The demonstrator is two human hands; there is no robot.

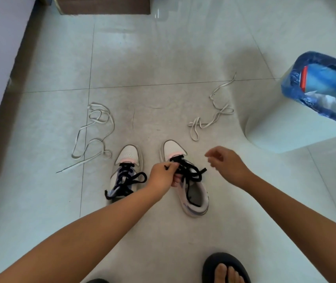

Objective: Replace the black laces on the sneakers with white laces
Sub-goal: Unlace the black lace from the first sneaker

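While left hand (161, 177) pinches black lace (189, 173), two sneakers (126, 160), two white laces (93, 131)

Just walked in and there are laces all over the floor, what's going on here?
A person is swapping sneaker laces. Their left hand pinches the black lace of the right-hand sneaker, which looks partly loosened, while the right hand hovers open beside it, holding nothing. The left-hand sneaker is laced in black and tied. Two white laces lie loose on the tiled floor beyond the shoes, unused so far. A bin with a blue liner stands to the right.
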